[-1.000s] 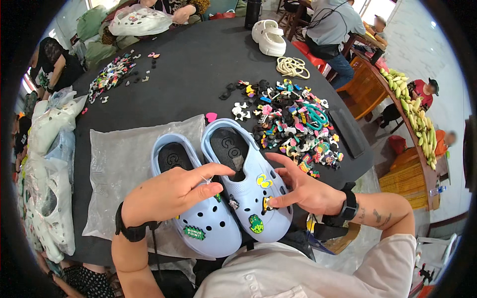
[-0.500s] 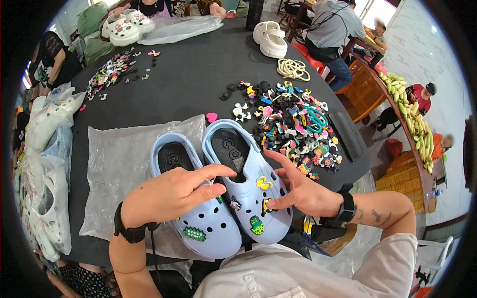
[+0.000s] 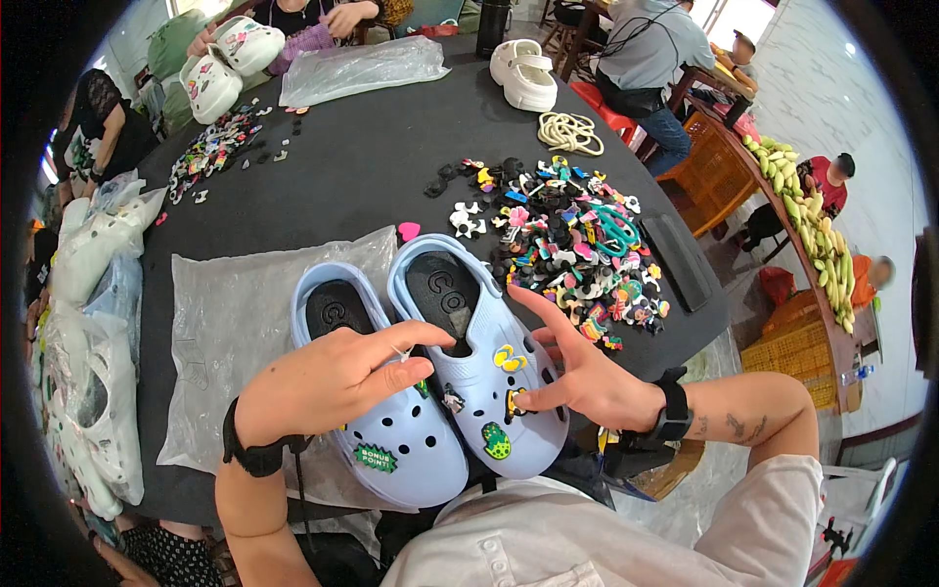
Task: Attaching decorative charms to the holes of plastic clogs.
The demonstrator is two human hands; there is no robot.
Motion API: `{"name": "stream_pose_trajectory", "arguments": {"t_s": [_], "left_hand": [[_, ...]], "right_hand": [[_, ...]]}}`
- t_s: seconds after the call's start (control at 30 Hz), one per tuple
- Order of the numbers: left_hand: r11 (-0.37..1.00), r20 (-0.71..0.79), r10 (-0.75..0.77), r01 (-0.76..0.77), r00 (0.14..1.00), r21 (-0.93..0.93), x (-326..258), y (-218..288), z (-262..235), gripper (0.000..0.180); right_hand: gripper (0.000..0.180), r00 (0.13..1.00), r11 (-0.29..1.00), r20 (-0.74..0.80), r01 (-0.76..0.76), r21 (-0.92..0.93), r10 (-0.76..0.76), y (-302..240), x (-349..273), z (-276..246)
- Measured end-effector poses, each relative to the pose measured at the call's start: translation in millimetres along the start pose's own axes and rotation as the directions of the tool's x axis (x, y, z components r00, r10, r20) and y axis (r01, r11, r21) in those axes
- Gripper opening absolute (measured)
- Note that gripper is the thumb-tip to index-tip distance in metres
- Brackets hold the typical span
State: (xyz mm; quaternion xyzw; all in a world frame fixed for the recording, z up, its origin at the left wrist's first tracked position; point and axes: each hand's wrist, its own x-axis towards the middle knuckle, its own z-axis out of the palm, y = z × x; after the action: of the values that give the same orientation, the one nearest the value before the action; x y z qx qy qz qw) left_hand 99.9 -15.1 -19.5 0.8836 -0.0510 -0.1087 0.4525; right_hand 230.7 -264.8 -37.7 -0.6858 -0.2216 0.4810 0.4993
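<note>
Two light blue clogs lie side by side before me, toes toward me: the left clog (image 3: 406, 479) and the right clog (image 3: 535, 440). My left hand (image 3: 318, 377) reaches across the left clog, its forefinger and thumb at the inner side of the right clog's opening; its other fingers are hidden. My right hand (image 3: 587, 377) grips the right clog's outer side, forefinger stretched out, thumb pressed on a yellow and black charm (image 3: 513, 401). Nearby sit a yellow flip-flop charm (image 3: 510, 358) and a green charm (image 3: 497, 442). The left clog bears a green lettered charm (image 3: 376, 457).
Clear plastic bag (image 3: 235, 323) under the clogs; pile of charms (image 3: 577, 245) beyond my right hand, with a black tray (image 3: 677, 264) beside it. Farther off are cord (image 3: 570, 133) and a white clog (image 3: 524, 76). Bagged clogs (image 3: 93, 382) line the left edge. Across the table a person handles white clogs (image 3: 210, 86).
My hands keep nearly the same hold on the clogs. The view has shifted slightly. Across the table, the other person's white clogs have moved left and tilted apart.
</note>
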Motion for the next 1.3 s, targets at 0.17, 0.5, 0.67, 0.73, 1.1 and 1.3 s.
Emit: {"name": "stream_pose_trajectory", "arguments": {"t_s": [0.17, 0.5, 0.67, 0.73, 1.1, 1.3], "left_hand": [[1.000, -0.015, 0.024, -0.024, 1.000, 0.006, 1, 5, 0, 0.031], [0.991, 0.046, -0.126, 0.123, 0.991, 0.059, -4, 12, -5, 0.035], [0.995, 0.045, -0.088, 0.085, 0.995, 0.048, -3, 12, -4, 0.037], [0.992, 0.051, -0.115, 0.113, 0.992, 0.052, -2, 14, -5, 0.037], [0.996, 0.028, -0.076, 0.075, 0.997, 0.057, -3, 9, -2, 0.038], [0.992, 0.045, -0.107, 0.103, 0.993, 0.079, -4, 10, -5, 0.039]], "right_hand": [[0.099, 0.950, 0.933, -0.037, 0.298, -0.204, -0.311, 32, 1, 1], [0.098, 0.994, 0.965, -0.008, 0.105, 0.240, -0.106, 36, -5, 3], [0.076, 0.979, 0.849, -0.074, 0.200, 0.489, -0.188, 55, -7, 3], [0.049, 0.961, 0.824, -0.142, 0.278, 0.495, -0.239, 61, -8, 8], [0.017, 0.913, 0.851, -0.157, 0.408, 0.331, -0.377, 79, -11, 13], [0.031, 0.935, 0.868, -0.152, 0.355, 0.347, -0.321, 73, -11, 13]]}}
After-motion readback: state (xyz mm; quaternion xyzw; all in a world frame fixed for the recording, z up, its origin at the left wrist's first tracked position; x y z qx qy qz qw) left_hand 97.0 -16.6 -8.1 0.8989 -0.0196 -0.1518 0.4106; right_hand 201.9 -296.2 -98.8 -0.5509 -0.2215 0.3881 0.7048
